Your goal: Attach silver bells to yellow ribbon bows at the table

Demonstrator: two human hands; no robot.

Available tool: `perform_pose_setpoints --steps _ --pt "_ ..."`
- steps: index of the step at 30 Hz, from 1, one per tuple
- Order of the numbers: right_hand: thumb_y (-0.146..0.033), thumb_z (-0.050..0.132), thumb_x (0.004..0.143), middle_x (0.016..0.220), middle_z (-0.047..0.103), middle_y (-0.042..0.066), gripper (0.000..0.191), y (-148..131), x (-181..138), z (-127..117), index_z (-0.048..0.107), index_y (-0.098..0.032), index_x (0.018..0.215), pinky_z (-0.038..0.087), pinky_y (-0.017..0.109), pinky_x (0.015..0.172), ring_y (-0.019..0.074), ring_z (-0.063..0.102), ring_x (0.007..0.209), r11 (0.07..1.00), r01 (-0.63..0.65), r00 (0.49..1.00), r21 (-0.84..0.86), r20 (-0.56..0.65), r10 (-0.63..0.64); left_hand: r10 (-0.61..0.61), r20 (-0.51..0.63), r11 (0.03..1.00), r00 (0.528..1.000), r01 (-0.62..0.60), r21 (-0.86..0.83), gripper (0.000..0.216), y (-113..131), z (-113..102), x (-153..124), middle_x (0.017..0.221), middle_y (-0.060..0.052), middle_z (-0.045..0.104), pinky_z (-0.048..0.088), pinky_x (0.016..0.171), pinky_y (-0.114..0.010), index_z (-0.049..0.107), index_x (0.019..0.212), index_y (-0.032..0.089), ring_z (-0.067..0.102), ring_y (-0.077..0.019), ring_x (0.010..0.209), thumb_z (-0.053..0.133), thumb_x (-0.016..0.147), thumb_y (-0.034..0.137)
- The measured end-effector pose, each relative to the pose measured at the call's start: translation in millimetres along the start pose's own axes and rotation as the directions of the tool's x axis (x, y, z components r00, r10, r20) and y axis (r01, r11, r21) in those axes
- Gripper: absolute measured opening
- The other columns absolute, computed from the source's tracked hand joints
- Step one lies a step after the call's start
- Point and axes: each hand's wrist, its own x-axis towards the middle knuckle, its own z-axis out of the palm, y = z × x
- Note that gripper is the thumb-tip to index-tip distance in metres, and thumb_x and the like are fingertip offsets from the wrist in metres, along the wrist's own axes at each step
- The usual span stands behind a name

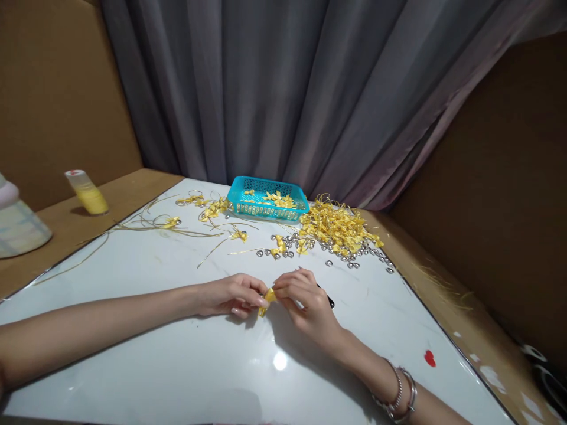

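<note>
My left hand [234,296] pinches a small yellow ribbon bow [270,296] between thumb and fingers, low over the white table. From the other side my right hand [305,300], a bracelet on its wrist, closes its fingertips on the bow's right edge. A black-handled tool [330,301] lies partly hidden under the right hand; its kind does not show. Beyond the hands are a heap of yellow bows [339,227] with cords and several small silver rings [287,242].
A blue plastic basket [268,213] with yellow bows stands at the back. Loose gold cords [150,225] with bows lie at the left. A yellow-filled container [90,193] stands on the brown ledge. A red heart [429,358] lies at the right; a grey curtain [266,88] hangs behind.
</note>
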Motion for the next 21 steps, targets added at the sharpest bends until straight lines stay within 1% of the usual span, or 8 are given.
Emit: perform_pose_setpoints --steps 3,6,8,10,12,15,19,21 --pt "-0.001 0.047 0.083 0.081 0.071 0.006 0.023 -4 -1 0 0.062 -0.018 0.081 0.042 0.041 0.076 0.0197 0.064 0.083 0.997 0.049 0.997 -0.066 -0.063 -0.053 -0.007 0.003 0.999 1.000 0.007 -0.032 0.020 0 -1 0 0.057 0.003 0.048 0.013 0.041 -0.020 0.060 0.073 0.011 0.026 -0.0046 0.047 0.074 0.064 0.023" --pt "-0.002 0.049 0.081 0.097 0.071 0.009 0.020 -7 -2 -1 0.060 -0.018 0.078 0.045 0.042 0.080 0.0215 0.063 0.093 1.000 0.001 0.999 -0.025 -0.052 -0.002 -0.020 0.035 0.999 0.999 0.021 -0.032 0.020 0 -2 0 0.058 0.002 0.048 0.014 0.042 -0.020 0.061 0.074 0.010 0.028 -0.0049 0.047 0.074 0.063 0.022" --pt "-0.003 0.049 0.081 0.097 0.071 0.009 0.020 -8 -3 -1 0.059 -0.019 0.075 0.048 0.038 0.075 0.0196 0.065 0.087 0.998 -0.052 0.999 0.038 -0.015 0.052 -0.024 0.056 0.999 0.998 0.025 -0.019 0.020 0 -3 0 0.059 0.001 0.049 0.014 0.042 -0.021 0.063 0.075 0.010 0.028 -0.0052 0.048 0.073 0.062 0.022" --pt "-0.003 0.047 0.083 0.087 0.071 0.007 0.021 -9 -3 -1 0.058 -0.019 0.074 0.050 0.034 0.069 0.0170 0.064 0.077 0.995 -0.064 0.998 0.076 0.002 0.064 -0.027 0.073 1.000 0.997 0.028 -0.014 0.019 1 -3 0 0.059 0.001 0.048 0.014 0.043 -0.021 0.065 0.076 0.010 0.028 -0.0055 0.049 0.072 0.063 0.021" --pt "-0.004 0.045 0.084 0.083 0.070 0.007 0.021 -10 -4 1 0.058 -0.018 0.077 0.050 0.034 0.067 0.0164 0.063 0.074 0.998 -0.016 1.000 0.063 -0.010 0.017 -0.033 0.093 0.999 0.995 0.034 -0.011 0.019 1 -3 0 0.061 0.000 0.048 0.015 0.044 -0.021 0.067 0.078 0.009 0.026 -0.0059 0.050 0.070 0.065 0.021" --pt "-0.004 0.045 0.085 0.085 0.068 0.009 0.019 -11 -4 3 0.059 -0.016 0.081 0.049 0.034 0.067 0.0171 0.063 0.078 0.998 0.070 0.996 -0.006 -0.051 -0.070 -0.030 0.122 0.999 0.992 0.032 -0.014 0.018 1 -5 -1 0.064 -0.001 0.049 0.016 0.045 -0.022 0.069 0.080 0.009 0.025 -0.0066 0.051 0.068 0.068 0.021" --pt "-0.002 0.046 0.085 0.087 0.067 0.010 0.019 -13 -6 6 0.059 -0.016 0.084 0.048 0.033 0.066 0.0182 0.062 0.081 0.988 0.100 0.985 -0.115 -0.126 -0.115 -0.025 0.129 0.999 0.991 0.030 -0.037 0.016 1 -7 0 0.060 -0.001 0.046 0.017 0.045 -0.022 0.070 0.077 0.009 0.026 -0.0084 0.051 0.067 0.069 0.022" --pt "-0.001 0.047 0.085 0.088 0.068 0.011 0.019 -13 -7 7 0.059 -0.016 0.087 0.048 0.034 0.065 0.0190 0.061 0.081 0.982 0.115 0.981 -0.152 -0.135 -0.136 -0.032 0.116 0.998 0.993 0.039 -0.052 0.016 1 -8 0 0.058 -0.001 0.046 0.020 0.046 -0.022 0.070 0.074 0.009 0.030 -0.0093 0.052 0.067 0.067 0.022"
